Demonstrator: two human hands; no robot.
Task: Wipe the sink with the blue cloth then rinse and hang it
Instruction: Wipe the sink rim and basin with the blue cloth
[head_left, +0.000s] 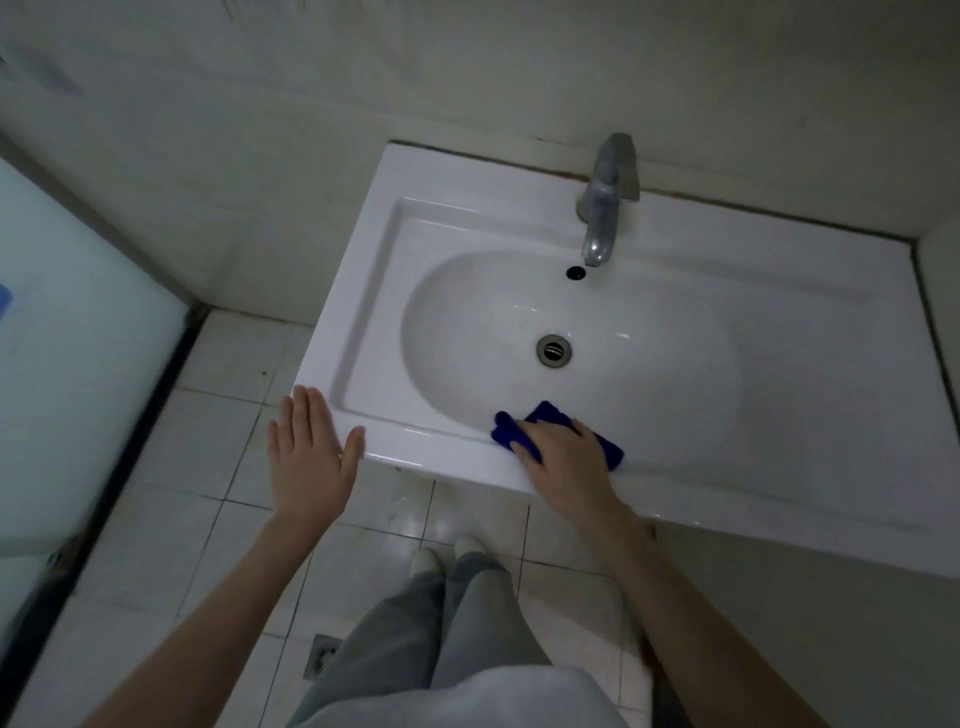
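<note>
A white rectangular sink (374, 280) with an oval bowl fills the middle of the view. Its metal tap (605, 202) stands at the back, above the overflow hole, and the drain (554, 349) sits in the bowl. The blue cloth (545, 415) lies on the near inner edge of the bowl. My right hand (563, 462) presses flat on it, fingers spread over the cloth. My left hand (311, 457) is open with straight fingers at the sink's near left corner, thumb touching the front rim. No water runs from the tap.
White floor tiles (171, 467) spread below, with a floor drain (319, 657) near my feet. A frosted glass panel (78, 364) with a dark frame stands at the left. Walls close in behind the sink and at its right end.
</note>
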